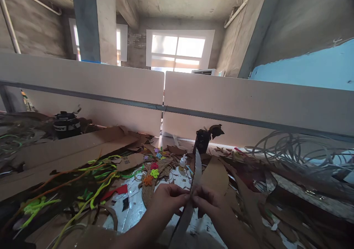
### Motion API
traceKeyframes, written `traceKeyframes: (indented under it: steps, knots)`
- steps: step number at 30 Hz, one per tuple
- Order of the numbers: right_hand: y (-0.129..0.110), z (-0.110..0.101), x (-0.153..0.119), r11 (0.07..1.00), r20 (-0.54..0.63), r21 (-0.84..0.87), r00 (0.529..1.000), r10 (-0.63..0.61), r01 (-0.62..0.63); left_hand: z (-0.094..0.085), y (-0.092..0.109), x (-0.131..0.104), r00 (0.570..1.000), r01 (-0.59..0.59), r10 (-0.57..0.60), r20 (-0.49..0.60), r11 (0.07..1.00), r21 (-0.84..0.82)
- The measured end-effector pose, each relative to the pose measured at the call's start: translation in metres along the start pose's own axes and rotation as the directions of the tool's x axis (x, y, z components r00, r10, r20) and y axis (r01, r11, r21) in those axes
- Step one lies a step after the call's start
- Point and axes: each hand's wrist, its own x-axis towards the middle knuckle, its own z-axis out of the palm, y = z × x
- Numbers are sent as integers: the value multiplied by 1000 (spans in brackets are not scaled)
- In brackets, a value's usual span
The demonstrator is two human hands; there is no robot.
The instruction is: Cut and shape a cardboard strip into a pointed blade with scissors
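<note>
My bench (132, 216) is messy. A small bottle (182, 164) stands near the middle, with a black tub (202, 142) behind it to the right. Bright flowers (154, 173) and green strings (103, 190) lie on the left, brown scraps (248, 208) on the right. My left hand (167, 200) and right hand (212, 203) both pinch a long pale strip (197, 169) tightly, and it sticks out above and below them.

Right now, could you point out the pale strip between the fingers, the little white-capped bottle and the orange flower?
Pale strip (197, 171), head view: its upper part.
White-capped bottle (182, 164), head view: its body.
Orange flower (148, 180), head view: its middle.
</note>
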Motion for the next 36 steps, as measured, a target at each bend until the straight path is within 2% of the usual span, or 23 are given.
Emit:
traceKeyframes:
  steps: [9,20,26,30,36]
  knots:
    - [0,0,0,1000,8,-7,1000,-5,5,1,2,-1,1000,1,-1,10,1000,-18]
    - [4,-2,1,998,7,-58,1000,4,-3,7,3,-1,999,4,-7,-49,999,-50]
    - [-2,-4,0,999,56,-43,998,-16,18,4,4,-3,1000,20,-21,-10,996,-84]
    - [-1,-3,2,999,56,13,998,-32,31,5,-3,-3,997,65,-53,60,973,-220]
    - [2,-5,3,997,47,72,999,-25,21,7,-6,-7,991,41,1,132,950,-309]
